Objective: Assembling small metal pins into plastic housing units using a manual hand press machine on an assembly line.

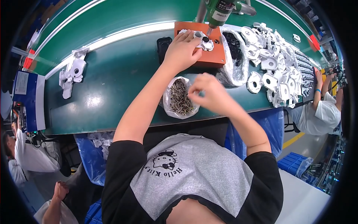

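Note:
My left hand (183, 49) presses a white plastic part (207, 45) onto an orange fixture block (209, 56), its fingers bent over the part's left side. A dark round piece (205, 39) shows on the part. Just above it hangs the tip of a green electric screwdriver (217, 16). My right hand (209, 94), slightly blurred, hovers at the right side of a clear bag of screws (181, 98). Its thumb and fingers are curled together, and whatever they pinch is too small to make out.
Loose white plastic parts (269, 64) are heaped on the right, beside rows of small dark pieces (304, 71). A plastic-lined tray of black pieces (234, 46) adjoins the block. Stacked white parts (74, 70) stand at left. Co-workers (321, 112) sit on both sides.

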{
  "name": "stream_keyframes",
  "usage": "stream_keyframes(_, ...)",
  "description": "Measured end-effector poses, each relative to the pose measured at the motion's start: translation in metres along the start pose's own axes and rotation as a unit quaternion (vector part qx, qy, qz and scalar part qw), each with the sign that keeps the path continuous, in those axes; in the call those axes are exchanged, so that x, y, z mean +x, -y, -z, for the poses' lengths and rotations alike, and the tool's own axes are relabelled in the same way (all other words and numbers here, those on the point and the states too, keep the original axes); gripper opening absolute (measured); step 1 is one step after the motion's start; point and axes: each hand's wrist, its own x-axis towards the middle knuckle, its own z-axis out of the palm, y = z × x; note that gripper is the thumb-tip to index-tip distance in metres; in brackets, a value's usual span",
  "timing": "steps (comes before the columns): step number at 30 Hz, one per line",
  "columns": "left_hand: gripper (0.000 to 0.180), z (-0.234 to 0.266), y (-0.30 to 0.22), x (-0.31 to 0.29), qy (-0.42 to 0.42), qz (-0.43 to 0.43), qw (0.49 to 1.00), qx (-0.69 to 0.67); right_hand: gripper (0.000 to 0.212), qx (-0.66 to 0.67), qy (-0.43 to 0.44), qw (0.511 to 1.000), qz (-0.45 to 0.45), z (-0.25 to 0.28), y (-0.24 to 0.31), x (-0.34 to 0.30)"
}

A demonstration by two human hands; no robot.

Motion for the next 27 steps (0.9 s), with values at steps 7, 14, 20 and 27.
stream_keyframes(7,0.029,0.003,-0.004,0.002,0.009,-0.001,1.0,-0.005,0.02,0.124,-0.081,0.961,-0.233,0.078,-0.076,0.056)
stream_keyframes(14,0.029,0.003,-0.003,0.002,-0.001,-0.003,1.0,0.003,0.017,0.141,-0.096,0.954,-0.248,0.072,-0.121,0.087)
stream_keyframes(20,0.03,0.005,-0.001,-0.001,0.015,0.009,1.0,-0.002,0.015,0.162,-0.063,0.951,-0.257,0.076,-0.114,0.09)
stream_keyframes(27,0.028,0.004,-0.004,0.0,-0.008,-0.002,1.0,-0.002,0.017,0.205,-0.049,0.947,-0.241,0.084,-0.113,0.095)
